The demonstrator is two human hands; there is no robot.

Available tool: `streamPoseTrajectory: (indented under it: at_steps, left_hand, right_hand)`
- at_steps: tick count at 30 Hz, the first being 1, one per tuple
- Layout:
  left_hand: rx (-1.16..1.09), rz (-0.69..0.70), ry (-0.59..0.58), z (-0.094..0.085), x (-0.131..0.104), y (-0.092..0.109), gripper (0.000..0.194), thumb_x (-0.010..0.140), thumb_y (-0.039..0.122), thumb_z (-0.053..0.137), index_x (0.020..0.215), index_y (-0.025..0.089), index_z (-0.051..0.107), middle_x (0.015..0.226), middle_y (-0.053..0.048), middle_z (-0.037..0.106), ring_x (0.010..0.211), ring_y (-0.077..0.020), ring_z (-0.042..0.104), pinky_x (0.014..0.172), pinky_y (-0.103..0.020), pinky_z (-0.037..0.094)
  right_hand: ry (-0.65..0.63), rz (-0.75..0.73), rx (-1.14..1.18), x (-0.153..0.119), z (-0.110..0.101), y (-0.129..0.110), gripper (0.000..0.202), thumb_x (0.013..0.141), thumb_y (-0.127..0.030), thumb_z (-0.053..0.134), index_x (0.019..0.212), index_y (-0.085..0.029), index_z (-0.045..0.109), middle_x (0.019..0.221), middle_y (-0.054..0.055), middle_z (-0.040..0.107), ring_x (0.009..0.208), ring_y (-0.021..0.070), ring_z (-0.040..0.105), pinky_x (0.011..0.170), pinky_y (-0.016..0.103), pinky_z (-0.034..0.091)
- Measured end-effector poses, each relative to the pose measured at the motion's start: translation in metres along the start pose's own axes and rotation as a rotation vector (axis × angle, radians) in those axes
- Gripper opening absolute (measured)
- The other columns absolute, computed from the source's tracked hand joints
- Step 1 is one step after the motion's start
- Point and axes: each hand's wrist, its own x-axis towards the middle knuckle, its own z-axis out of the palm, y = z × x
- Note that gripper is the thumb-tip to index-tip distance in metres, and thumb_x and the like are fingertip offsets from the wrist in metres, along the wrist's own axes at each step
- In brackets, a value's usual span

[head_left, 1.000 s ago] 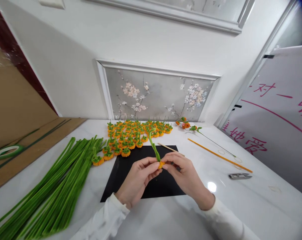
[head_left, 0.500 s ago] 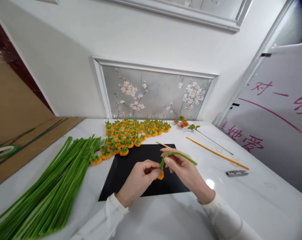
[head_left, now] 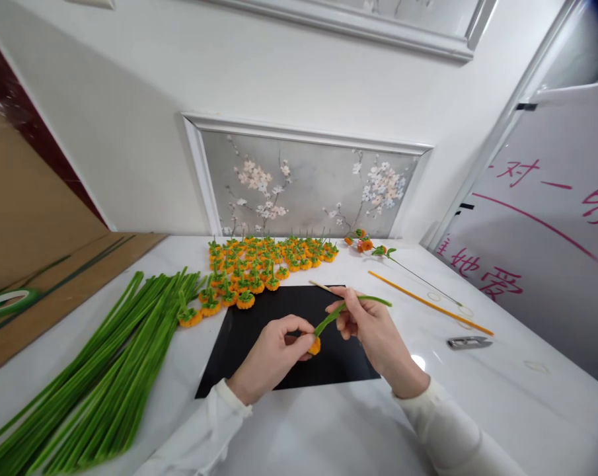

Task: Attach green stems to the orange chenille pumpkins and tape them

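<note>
At the far left, a roll of green tape lies on brown cardboard. Next comes a loose bundle of fuzzy green stems on the white table, then a cluster of orange pieces with green tops, the nearest ones beside a black mat.

Over the mat, the left hand has its thumb and forefinger closed at the tips on a small orange piece, which pokes out just past them to the right. From there a green strip slants up and rightward to the right hand, whose thumb and forefinger pinch it partway along, with no gap showing; its free end passes over that hand and sticks out beyond. The right hand's other fingers curl loosely underneath.

Further right lie an orange stem and metal snips, both well apart from the fingers.
</note>
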Motion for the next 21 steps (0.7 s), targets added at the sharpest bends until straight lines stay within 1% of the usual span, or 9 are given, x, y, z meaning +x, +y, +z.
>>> streamPoseTrajectory:
  at_steps: [2, 5, 8, 13, 15, 17, 18, 19, 21]
  left_hand:
    - [-0.046, -0.003, 0.002, -0.001, 0.000, 0.000, 0.017, 0.077, 0.031, 0.060, 0.072, 0.015, 0.061, 0.081, -0.001, 0.055, 0.068, -0.0139, 0.057, 0.064, -0.028, 0.054]
    - [-0.080, 0.053, 0.028, -0.003, 0.000, 0.000, 0.016, 0.077, 0.029, 0.063, 0.071, 0.015, 0.062, 0.083, -0.001, 0.056, 0.069, -0.0127, 0.057, 0.066, -0.026, 0.053]
    - [-0.195, 0.013, 0.072, -0.005, -0.001, 0.003, 0.015, 0.076, 0.029, 0.066, 0.079, 0.015, 0.064, 0.081, -0.001, 0.059, 0.070, -0.0128, 0.059, 0.071, -0.028, 0.054]
    - [-0.365, -0.085, 0.070, -0.007, -0.001, 0.010, 0.019, 0.072, 0.028, 0.072, 0.085, 0.015, 0.065, 0.080, -0.001, 0.063, 0.073, -0.0127, 0.060, 0.074, -0.027, 0.052]
    - [-0.378, -0.083, 0.091, -0.009, -0.001, 0.010, 0.017, 0.071, 0.025, 0.072, 0.083, 0.016, 0.065, 0.077, 0.000, 0.062, 0.070, -0.0111, 0.059, 0.071, -0.024, 0.050]
    - [-0.361, -0.072, 0.130, -0.011, 0.000, 0.007, 0.013, 0.072, 0.024, 0.070, 0.081, 0.017, 0.064, 0.075, 0.001, 0.060, 0.069, -0.0103, 0.057, 0.068, -0.022, 0.048]
    - [-0.339, -0.065, 0.145, -0.012, 0.001, 0.006, 0.011, 0.073, 0.023, 0.069, 0.080, 0.017, 0.064, 0.075, 0.001, 0.060, 0.069, -0.0103, 0.056, 0.067, -0.022, 0.047]
    - [-0.307, -0.058, 0.154, -0.013, 0.002, 0.004, 0.010, 0.073, 0.023, 0.068, 0.079, 0.016, 0.064, 0.074, 0.001, 0.059, 0.069, -0.0105, 0.055, 0.066, -0.022, 0.046]
    - [-0.233, -0.043, 0.164, -0.012, 0.003, 0.002, 0.011, 0.073, 0.024, 0.067, 0.079, 0.015, 0.064, 0.072, 0.001, 0.058, 0.067, -0.0113, 0.054, 0.064, -0.023, 0.045]
  right_hand:
    - [0.024, -0.006, -0.037, 0.000, 0.000, -0.001, 0.054, 0.076, -0.061, 0.060, 0.100, -0.014, 0.067, 0.071, 0.004, 0.066, 0.049, 0.0091, 0.052, 0.042, 0.019, 0.043]
    - [0.061, -0.018, -0.067, 0.000, 0.000, -0.001, 0.056, 0.075, -0.063, 0.059, 0.101, -0.013, 0.066, 0.065, 0.002, 0.064, 0.048, 0.0102, 0.054, 0.042, 0.020, 0.046]
    - [0.068, -0.015, -0.045, 0.001, -0.001, 0.000, 0.054, 0.074, -0.061, 0.061, 0.095, -0.012, 0.067, 0.065, 0.003, 0.065, 0.049, 0.0106, 0.055, 0.042, 0.020, 0.047]
    - [-0.011, -0.030, 0.029, 0.000, -0.002, -0.001, 0.044, 0.079, -0.055, 0.061, 0.093, -0.014, 0.065, 0.071, 0.004, 0.066, 0.052, 0.0093, 0.056, 0.044, 0.019, 0.047]
    - [-0.058, -0.040, -0.047, -0.003, -0.001, -0.002, 0.040, 0.083, -0.052, 0.057, 0.095, -0.015, 0.065, 0.071, 0.004, 0.066, 0.050, 0.0097, 0.056, 0.044, 0.019, 0.047]
    - [-0.129, -0.068, -0.235, -0.008, 0.002, -0.001, 0.034, 0.086, -0.047, 0.054, 0.092, -0.015, 0.065, 0.066, 0.003, 0.066, 0.045, 0.0100, 0.056, 0.040, 0.020, 0.046]
    - [-0.163, -0.127, -0.348, -0.012, 0.004, -0.001, 0.029, 0.088, -0.042, 0.054, 0.090, -0.015, 0.065, 0.064, 0.003, 0.066, 0.043, 0.0105, 0.056, 0.040, 0.021, 0.047]
    - [-0.188, -0.235, -0.455, -0.015, 0.006, 0.000, 0.024, 0.089, -0.037, 0.053, 0.088, -0.016, 0.066, 0.066, 0.003, 0.067, 0.046, 0.0118, 0.059, 0.044, 0.023, 0.050]
    - [-0.207, -0.575, -0.614, -0.022, 0.009, 0.000, 0.016, 0.090, -0.024, 0.051, 0.092, -0.019, 0.067, 0.080, 0.006, 0.070, 0.066, 0.0166, 0.067, 0.062, 0.030, 0.057]
